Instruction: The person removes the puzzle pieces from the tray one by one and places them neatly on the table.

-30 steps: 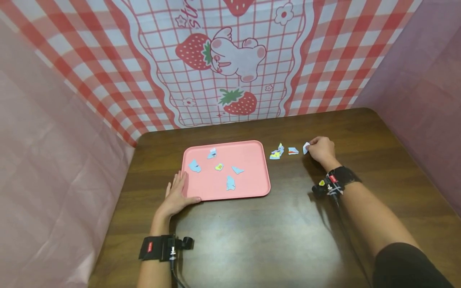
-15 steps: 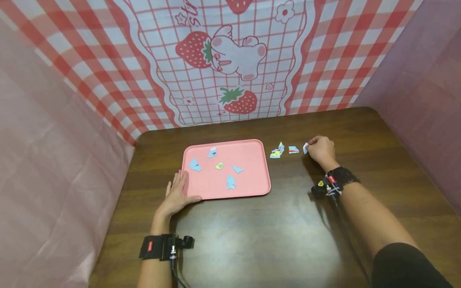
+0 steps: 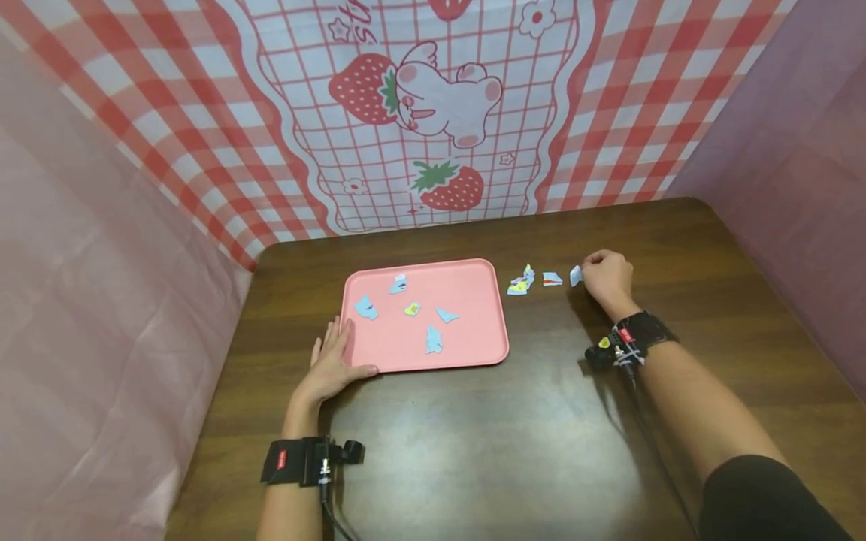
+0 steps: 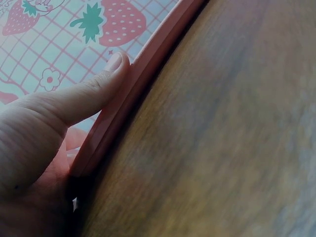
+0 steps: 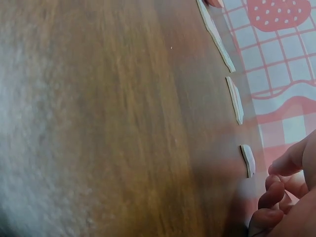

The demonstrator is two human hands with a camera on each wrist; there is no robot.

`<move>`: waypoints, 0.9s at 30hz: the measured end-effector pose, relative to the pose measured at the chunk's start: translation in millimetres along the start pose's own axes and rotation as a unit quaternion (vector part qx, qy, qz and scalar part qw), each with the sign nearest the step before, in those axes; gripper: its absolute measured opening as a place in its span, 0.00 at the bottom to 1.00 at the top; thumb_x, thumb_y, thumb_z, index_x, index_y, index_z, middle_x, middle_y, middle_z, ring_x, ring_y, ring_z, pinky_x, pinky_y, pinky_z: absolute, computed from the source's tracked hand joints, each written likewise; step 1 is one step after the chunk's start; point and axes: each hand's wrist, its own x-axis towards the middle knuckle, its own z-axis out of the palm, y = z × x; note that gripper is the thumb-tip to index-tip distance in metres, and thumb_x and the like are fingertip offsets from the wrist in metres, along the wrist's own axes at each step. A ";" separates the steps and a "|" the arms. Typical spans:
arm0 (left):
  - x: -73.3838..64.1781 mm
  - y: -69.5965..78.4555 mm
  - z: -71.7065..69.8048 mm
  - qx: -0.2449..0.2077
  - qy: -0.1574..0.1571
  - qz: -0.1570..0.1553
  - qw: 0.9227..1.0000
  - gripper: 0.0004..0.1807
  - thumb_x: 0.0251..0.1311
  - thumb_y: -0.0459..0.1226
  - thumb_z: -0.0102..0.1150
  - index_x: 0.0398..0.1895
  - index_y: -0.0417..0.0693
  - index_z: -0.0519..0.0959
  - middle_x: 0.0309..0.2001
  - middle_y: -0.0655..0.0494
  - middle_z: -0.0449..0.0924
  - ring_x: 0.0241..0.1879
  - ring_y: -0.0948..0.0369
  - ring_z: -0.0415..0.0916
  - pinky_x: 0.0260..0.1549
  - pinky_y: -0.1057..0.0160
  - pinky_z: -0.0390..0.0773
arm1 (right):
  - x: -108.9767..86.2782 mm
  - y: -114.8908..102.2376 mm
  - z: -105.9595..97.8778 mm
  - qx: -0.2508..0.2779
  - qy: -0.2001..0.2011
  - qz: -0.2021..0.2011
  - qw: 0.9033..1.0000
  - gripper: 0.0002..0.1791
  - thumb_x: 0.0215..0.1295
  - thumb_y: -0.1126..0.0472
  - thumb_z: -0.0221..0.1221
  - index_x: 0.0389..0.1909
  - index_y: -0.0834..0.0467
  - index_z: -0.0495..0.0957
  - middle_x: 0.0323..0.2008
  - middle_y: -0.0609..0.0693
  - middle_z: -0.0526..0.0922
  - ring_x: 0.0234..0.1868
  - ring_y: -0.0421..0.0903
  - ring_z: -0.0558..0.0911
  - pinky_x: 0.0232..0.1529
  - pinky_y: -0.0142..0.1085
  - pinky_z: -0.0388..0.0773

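My left hand rests spread at the near left corner of the pink tray. Its thumb lies along the front rim, the other fingers along the left side. On the table right of the tray, a small light-blue jagged puzzle-like piece lies beside my right hand. In the right wrist view, a gap separates that piece from my curled fingertips, which hold nothing. Left of it lie a piece with a red mark and a larger yellow-and-blue cluster.
Several more jagged pieces are scattered in the tray, among them a yellow one and a pale-blue one. The brown wooden table ends at a strawberry-print cloth behind. Cables trail from both wrist cameras.
My right hand has let go of the small light-blue piece and shifted slightly away from it; the piece lies flat on the table. My left hand has stayed at the tray.
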 end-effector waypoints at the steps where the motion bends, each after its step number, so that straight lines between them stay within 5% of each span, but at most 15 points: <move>1: 0.1 0.0 0.1 -0.001 0.000 0.001 1.000 0.66 0.53 0.58 0.72 0.81 0.39 0.39 0.81 0.40 0.29 0.79 0.46 0.22 0.71 0.40 0.24 | 0.0 -0.7 0.2 0.000 0.000 0.000 1.000 0.16 0.66 0.59 0.53 0.42 0.66 0.85 0.44 0.65 0.85 0.51 0.70 0.78 0.53 0.56 0.72; 13: 0.9 -1.0 -0.1 -0.008 0.004 0.004 1.000 0.67 0.53 0.56 0.73 0.81 0.39 0.38 0.81 0.39 0.30 0.79 0.46 0.23 0.71 0.40 0.24 | -7.2 -20.3 17.3 0.022 0.004 -0.052 0.998 0.13 0.59 0.64 0.55 0.38 0.65 0.85 0.35 0.61 0.87 0.43 0.63 0.83 0.47 0.53 0.75; 27: -0.7 1.6 0.1 -0.015 0.004 -0.002 1.000 0.68 0.51 0.58 0.73 0.81 0.40 0.37 0.81 0.41 0.30 0.79 0.47 0.23 0.71 0.41 0.24 | -37.9 -60.0 44.2 0.054 -0.032 -0.101 0.993 0.10 0.59 0.67 0.56 0.36 0.65 0.85 0.29 0.57 0.85 0.32 0.54 0.82 0.34 0.41 0.74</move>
